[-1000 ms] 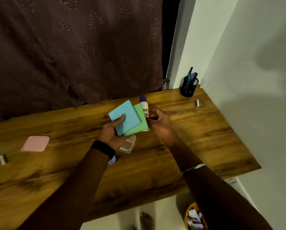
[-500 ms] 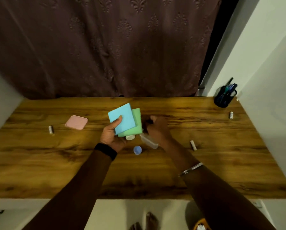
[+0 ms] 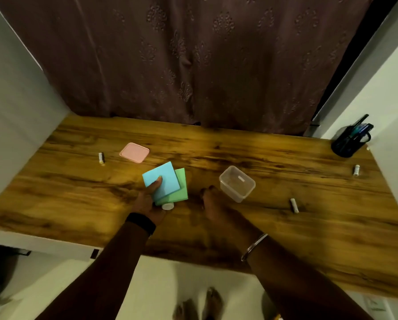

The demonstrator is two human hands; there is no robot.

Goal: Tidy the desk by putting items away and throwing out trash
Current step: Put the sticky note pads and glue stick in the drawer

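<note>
My left hand (image 3: 150, 200) grips a blue sticky-note pad (image 3: 164, 179) and a green pad (image 3: 182, 192) fanned together above the wooden desk (image 3: 274, 229). The white round end of a glue stick (image 3: 168, 206) shows just under the pads in the same hand. Beside it, my right hand (image 3: 210, 204) hovers low over the desk with fingers pointing away and nothing in it. A clear plastic container (image 3: 237, 184) stands open on the desk just right of that hand, apart from it. Its pink lid (image 3: 134, 152) lies at the back left.
Three small white cylinders lie on the desk: one at the left (image 3: 101, 157), one at the right front (image 3: 294, 205), one at the far right (image 3: 356, 170). A dark pen holder (image 3: 348, 141) stands in the back right corner. Walls flank the desk, with a curtain behind.
My right hand has let go of the clear container, which now stands on the desk to its right. The view has swung left and back. My left hand keeps holding the pads.
</note>
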